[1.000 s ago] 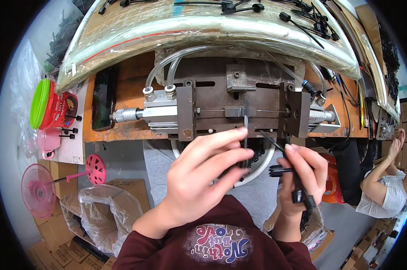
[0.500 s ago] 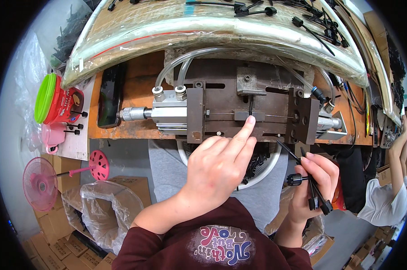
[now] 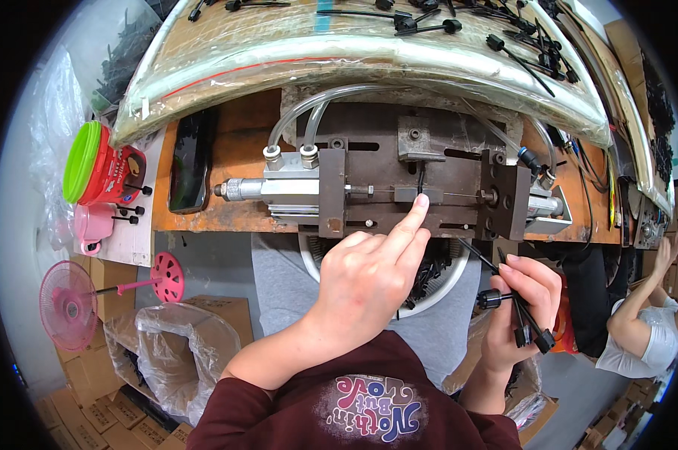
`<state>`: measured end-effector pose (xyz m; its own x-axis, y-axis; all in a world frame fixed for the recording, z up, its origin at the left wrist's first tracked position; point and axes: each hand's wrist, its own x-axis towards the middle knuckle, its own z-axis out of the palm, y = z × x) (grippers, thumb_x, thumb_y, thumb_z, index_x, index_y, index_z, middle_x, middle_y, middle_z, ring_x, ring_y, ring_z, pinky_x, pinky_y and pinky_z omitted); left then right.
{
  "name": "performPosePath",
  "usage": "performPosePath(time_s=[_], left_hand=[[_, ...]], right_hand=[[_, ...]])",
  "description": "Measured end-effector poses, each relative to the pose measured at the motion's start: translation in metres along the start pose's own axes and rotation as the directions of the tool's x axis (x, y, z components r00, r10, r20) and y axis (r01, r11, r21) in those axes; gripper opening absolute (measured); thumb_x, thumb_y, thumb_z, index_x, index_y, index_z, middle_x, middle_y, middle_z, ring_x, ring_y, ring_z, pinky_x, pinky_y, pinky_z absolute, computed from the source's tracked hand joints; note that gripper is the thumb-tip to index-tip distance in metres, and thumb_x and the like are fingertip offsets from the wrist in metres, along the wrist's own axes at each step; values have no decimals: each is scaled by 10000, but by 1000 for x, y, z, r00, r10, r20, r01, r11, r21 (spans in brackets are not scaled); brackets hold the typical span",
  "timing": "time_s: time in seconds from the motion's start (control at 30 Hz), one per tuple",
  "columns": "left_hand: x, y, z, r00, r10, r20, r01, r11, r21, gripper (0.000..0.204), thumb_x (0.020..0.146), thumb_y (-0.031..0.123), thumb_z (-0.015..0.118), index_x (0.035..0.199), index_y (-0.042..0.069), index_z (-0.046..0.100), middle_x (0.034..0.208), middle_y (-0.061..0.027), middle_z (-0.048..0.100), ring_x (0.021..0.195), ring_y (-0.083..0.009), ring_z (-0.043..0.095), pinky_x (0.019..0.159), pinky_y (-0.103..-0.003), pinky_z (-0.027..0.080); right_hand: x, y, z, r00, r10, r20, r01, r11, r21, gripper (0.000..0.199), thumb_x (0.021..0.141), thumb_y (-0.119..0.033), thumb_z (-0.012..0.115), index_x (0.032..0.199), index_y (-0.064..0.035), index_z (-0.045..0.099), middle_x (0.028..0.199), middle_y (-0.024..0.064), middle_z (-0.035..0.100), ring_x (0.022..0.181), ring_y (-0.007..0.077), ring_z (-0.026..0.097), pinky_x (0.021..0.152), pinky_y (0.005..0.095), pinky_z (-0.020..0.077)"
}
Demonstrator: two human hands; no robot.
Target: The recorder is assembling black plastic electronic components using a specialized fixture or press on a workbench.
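My left hand (image 3: 365, 277) reaches over a dark metal fixture (image 3: 369, 142), its index finger stretched out. That fingertip touches the near end of a thin black plastic stem (image 3: 421, 177), which lies across a small dark block (image 3: 403, 194) under the steel bracket (image 3: 414, 136). The thumb is hidden. Thin metal pins run to the block from both sides. To the right of the fixture, my right hand (image 3: 530, 296) is closed round several black plastic stems with knobbed ends (image 3: 525, 330); one round ribbed head (image 3: 490, 299) sticks out to the left.
Air cylinders (image 3: 290, 196) with clear hoses flank the fixture. Above it a plastic-wrapped board (image 3: 339, 56) carries loose black stems. A red bucket (image 3: 114, 172), pink cup (image 3: 95, 225) and pink fan (image 3: 67, 306) stand left. A white-rimmed basket (image 3: 459, 274) sits beneath. A co-worker (image 3: 639, 330) is at right.
The rods at both sides of the fixture have moved inward toward the block. My hands keep their hold and place. The view has shifted slightly, and the co-worker's arms have moved.
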<state>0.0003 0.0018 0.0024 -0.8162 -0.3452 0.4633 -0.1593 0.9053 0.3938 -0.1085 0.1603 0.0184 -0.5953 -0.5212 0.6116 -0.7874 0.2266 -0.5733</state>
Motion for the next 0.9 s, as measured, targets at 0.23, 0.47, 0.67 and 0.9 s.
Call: performPosePath(time_s=[0.23, 0.47, 0.67, 0.9], left_hand=[[-7, 0, 5, 991, -123, -56, 105, 962, -252, 239, 729, -38, 721, 959, 21, 702, 1154, -106, 664, 854, -215, 685, 722, -297, 547], [-15, -6, -17, 971, -177, 159, 231, 543, -807, 255, 747, -118, 703, 985, -32, 725, 1020, -152, 683, 879, -215, 702, 745, -305, 603], [-27, -13, -28, 948, -164, 272, 302, 204, -931, 225, 727, -177, 677, 943, -116, 694, 1003, -232, 662, 881, -329, 712, 778, -395, 631], [-16, -24, -68, 985, -139, -107, 22, 703, -710, 277, 670, -102, 759, 938, -40, 729, 934, -156, 701, 861, -257, 711, 760, -342, 587]], right_hand=[[-3, -3, 0, 1000, 4, 2, -4, 999, 32, 185, 765, -6, 746, 937, -53, 695, 982, 98, 666, 868, 224, 625, 771, 322, 506], [-4, -1, -3, 1000, 12, -11, -11, 997, 70, 199, 759, 16, 735, 943, -47, 688, 984, 107, 662, 874, 225, 619, 780, 323, 503], [-3, -2, -2, 1000, 25, 4, -26, 994, 109, 214, 751, 42, 731, 943, -42, 686, 985, 108, 661, 874, 230, 619, 787, 322, 501], [-6, -2, 0, 999, 44, 0, -43, 995, 91, 222, 726, 107, 653, 917, -5, 672, 966, 135, 657, 886, 261, 623, 809, 341, 501]])
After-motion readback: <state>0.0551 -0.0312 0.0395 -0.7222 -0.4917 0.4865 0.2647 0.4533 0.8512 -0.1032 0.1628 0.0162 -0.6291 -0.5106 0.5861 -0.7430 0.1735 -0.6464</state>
